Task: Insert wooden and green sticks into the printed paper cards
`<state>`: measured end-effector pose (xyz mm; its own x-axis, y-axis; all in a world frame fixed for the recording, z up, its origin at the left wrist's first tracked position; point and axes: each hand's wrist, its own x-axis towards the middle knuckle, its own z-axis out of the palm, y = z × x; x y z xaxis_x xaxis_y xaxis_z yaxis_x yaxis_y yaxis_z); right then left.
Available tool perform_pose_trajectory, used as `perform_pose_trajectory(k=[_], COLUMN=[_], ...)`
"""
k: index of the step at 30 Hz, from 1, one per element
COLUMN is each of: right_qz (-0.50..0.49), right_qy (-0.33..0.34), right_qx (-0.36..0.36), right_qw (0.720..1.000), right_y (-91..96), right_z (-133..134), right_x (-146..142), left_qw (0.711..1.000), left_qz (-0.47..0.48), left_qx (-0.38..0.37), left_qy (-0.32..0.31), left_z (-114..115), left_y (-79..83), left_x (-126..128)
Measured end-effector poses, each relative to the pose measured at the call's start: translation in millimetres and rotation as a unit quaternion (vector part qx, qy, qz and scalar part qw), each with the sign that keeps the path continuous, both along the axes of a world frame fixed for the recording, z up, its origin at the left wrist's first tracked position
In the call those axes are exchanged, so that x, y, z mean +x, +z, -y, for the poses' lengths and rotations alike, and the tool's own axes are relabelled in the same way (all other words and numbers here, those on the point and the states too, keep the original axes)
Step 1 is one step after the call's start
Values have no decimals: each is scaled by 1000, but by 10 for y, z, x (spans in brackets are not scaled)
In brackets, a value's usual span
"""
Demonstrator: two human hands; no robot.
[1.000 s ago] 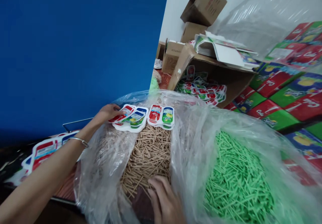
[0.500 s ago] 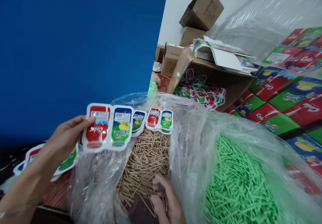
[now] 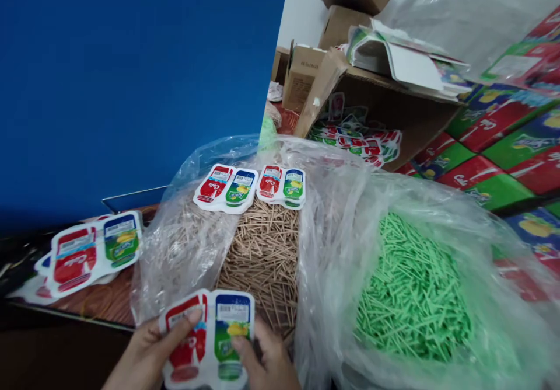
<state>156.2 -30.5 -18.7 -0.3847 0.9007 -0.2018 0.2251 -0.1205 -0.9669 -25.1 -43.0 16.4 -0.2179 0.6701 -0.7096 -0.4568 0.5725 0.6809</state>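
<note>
A printed card with a white border, shaped like a red Cola can beside a blue-green Sprite can, is between my hands low in the view. My left hand pinches its left half, thumb on the red can. The right half is gripped by my right hand, its thumb over the green can. Behind it lie loose brown sticks in a clear plastic bag. Two small stacks of matching cards, a left stack and a right stack, rest at the back of these sticks.
More cards lie on a brown surface at left. Green sticks fill a clear bag on the right. Behind stands an open cardboard box with a heap of cards, beside stacked red-green cartons. A blue panel rises at left.
My left hand has brought the card down and right, in front of the brown sticks. My right hand has moved left from the sticks and taken the card's right side. The view has shifted.
</note>
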Motion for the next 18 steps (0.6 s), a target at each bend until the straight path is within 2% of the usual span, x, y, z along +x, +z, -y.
perform_pose_trajectory(k=[3, 5, 7, 8, 12, 18], right_qz=[101, 146, 209, 235, 318, 465], right_qy=[93, 72, 24, 21, 69, 96], right_qx=[106, 191, 277, 310, 376, 393], right_qw=[985, 968, 938, 921, 868, 787], right_y=[40, 14, -44, -74, -131, -136], right_z=[-36, -105, -188, -229, -382, -550], right_x=[185, 372, 527, 569, 442, 17], left_qw=[992, 977, 961, 955, 959, 966], left_qz=[-59, -90, -105, -106, -81, -84], left_qx=[29, 60, 77, 78, 70, 62], left_qy=[108, 184, 246, 264, 263, 238], left_z=[-103, -176, -231, -248, -250, -188], left_y=[35, 97, 167, 195, 219, 129], left_x=[-227, -338, -388, -393, -375, -443])
